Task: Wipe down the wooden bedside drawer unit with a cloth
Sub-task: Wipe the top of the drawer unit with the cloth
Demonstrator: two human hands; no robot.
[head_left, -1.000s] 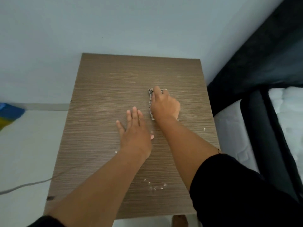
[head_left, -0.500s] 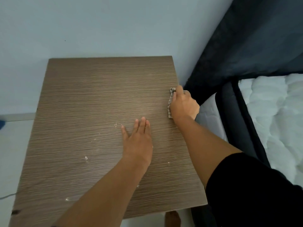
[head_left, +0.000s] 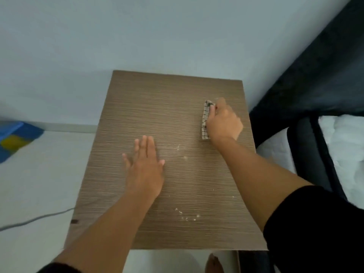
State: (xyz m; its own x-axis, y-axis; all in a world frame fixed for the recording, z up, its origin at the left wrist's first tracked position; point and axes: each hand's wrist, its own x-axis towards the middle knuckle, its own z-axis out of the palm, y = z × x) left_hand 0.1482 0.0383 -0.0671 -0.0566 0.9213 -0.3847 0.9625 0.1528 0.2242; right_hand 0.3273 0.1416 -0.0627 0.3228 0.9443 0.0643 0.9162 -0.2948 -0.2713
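The wooden bedside drawer unit shows only its brown wood-grain top, seen from above. My right hand presses a small folded checked cloth onto the top near its far right side; most of the cloth is hidden under the palm. My left hand lies flat on the middle of the top, fingers spread, holding nothing. White crumbs or dust specks lie near the front edge and between my hands.
A pale wall stands behind the unit. A dark bed frame and white mattress flank the right side. On the white floor at left lie a grey cable and a blue and yellow object. A bare foot shows below the front edge.
My right hand with the cloth has moved from the right edge back inward and a little farther from me. My left hand stays flat. The head camera has swung left.
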